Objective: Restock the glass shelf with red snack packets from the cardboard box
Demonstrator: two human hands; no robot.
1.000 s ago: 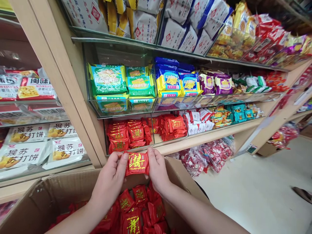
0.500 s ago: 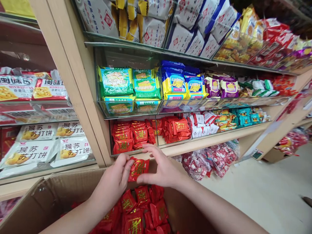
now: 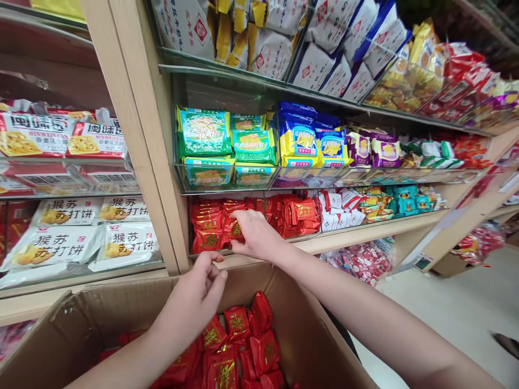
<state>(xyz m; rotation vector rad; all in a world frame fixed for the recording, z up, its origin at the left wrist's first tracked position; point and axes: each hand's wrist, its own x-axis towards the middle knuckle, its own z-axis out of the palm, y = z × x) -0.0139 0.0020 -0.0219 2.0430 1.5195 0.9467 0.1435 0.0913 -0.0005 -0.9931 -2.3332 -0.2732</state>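
Observation:
My right hand [image 3: 259, 233] reaches into the lower shelf compartment, thumb and fingers around a red wrapped snack packet [image 3: 234, 229] with gold print. The packet's far side is hidden among the stacked red packets [image 3: 207, 222] there. My left hand [image 3: 198, 294] hovers above the front of the cardboard box, its fingers loosely curled, thumb apart from the index finger, and no packet visible in it. Inside the cardboard box [image 3: 298, 337] lie several loose red packets [image 3: 237, 321] of the same look, partly covered by my left forearm.
Glass dividers split the shelf. Green biscuit packs [image 3: 206, 132] and blue-yellow packs [image 3: 299, 141] sit above the red ones. White-and-red packets [image 3: 338, 210] stand to the right. A wooden post [image 3: 141, 124] separates the left shelves. Bagged goods [image 3: 360, 259] lie on the floor below.
My right hand has moved from over the box up and forward into the red packets' compartment. The left hand no longer holds the red packet and has stayed over the box, slightly lower.

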